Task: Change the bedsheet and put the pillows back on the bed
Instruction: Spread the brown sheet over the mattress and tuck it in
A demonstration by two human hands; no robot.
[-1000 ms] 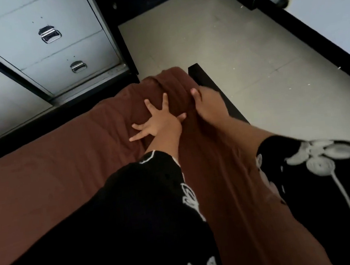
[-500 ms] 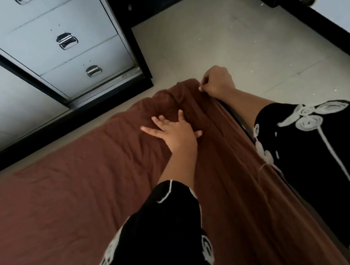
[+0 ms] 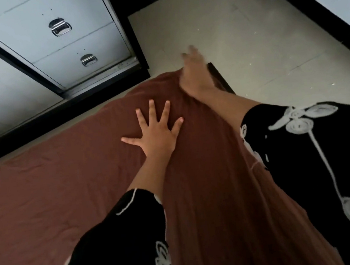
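While the brown bedsheet (image 3: 65, 177) lies spread over the mattress from near left to the far right corner, its right edge drapes down the side of the bed. Cloth reads thin, soft and light, with shallow creases; likely to slide and bunch under a pull and hold no shape of its own. Best hold, as I judge it: pinch the hem at the far corner, with a flat palm anchoring the top. Left hand (image 3: 154, 134) lies flat on the sheet just short of that corner, fingers straight and splayed, gripping nothing. Right hand (image 3: 196, 75) is at the corner itself, blurred; whether it pinches cloth I cannot tell. Dark bed frame (image 3: 220, 77) shows just right of it. Beyond: pale tiled floor (image 3: 223, 28), grey drawer cabinet (image 3: 75, 34) far left.
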